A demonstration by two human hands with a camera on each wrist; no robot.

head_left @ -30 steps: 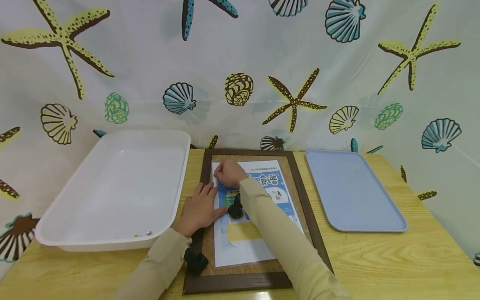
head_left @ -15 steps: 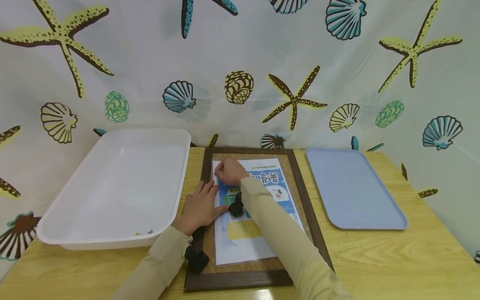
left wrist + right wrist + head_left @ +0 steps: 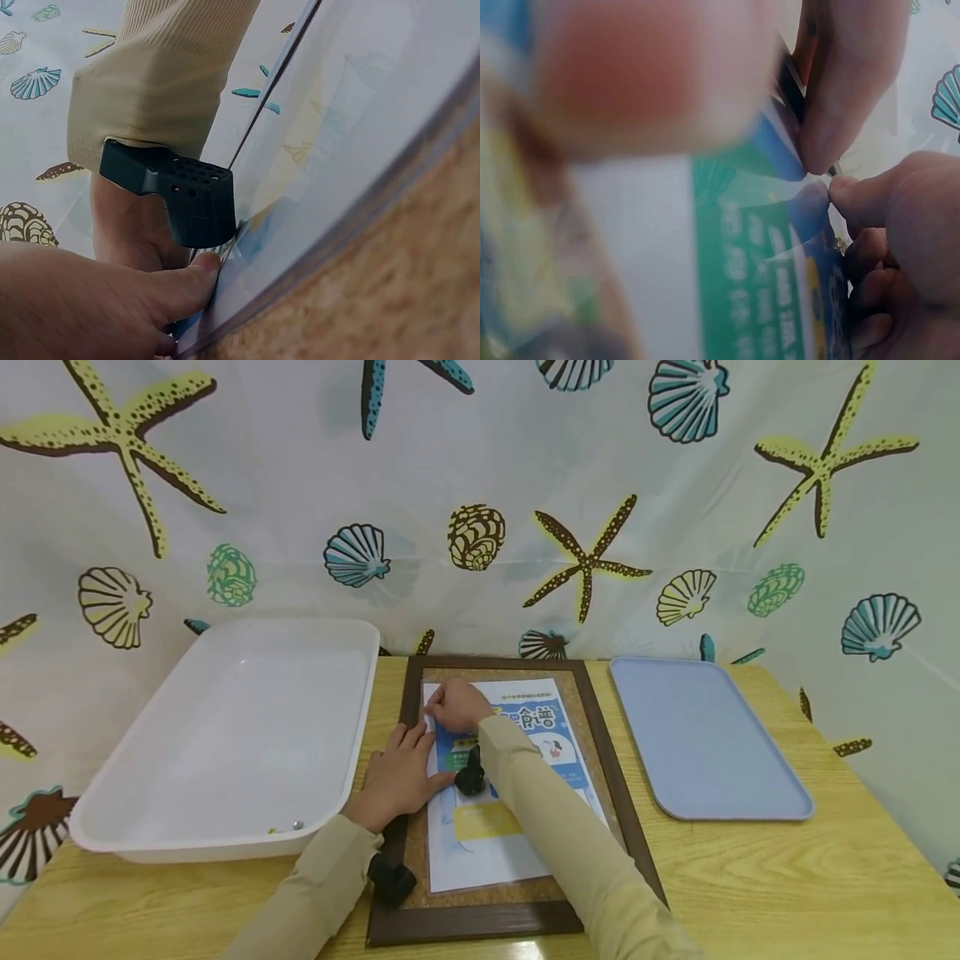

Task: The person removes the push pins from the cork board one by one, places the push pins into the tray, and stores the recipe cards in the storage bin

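Observation:
A printed poster (image 3: 480, 860) with blue and yellow areas lies on a cork board (image 3: 577, 702) in a dark brown frame (image 3: 628, 827). Fingers spread, my left hand (image 3: 397, 777) rests across the frame's left side and the poster's left edge. Just above it, my right hand (image 3: 459, 706) is at the poster's upper left corner with its fingers curled. In the right wrist view its thumb (image 3: 866, 199) meets the glossy sheet close to a left-hand finger (image 3: 847, 82). What lies between the right fingertips is hidden.
A deep white tray (image 3: 247, 735) stands left of the board, with a few tiny silver and yellowish things (image 3: 297, 825) at its near end. At the right lies a shallow blue tray (image 3: 705, 735). Behind the wooden table (image 3: 795, 885) hangs a shell-patterned curtain (image 3: 420, 460).

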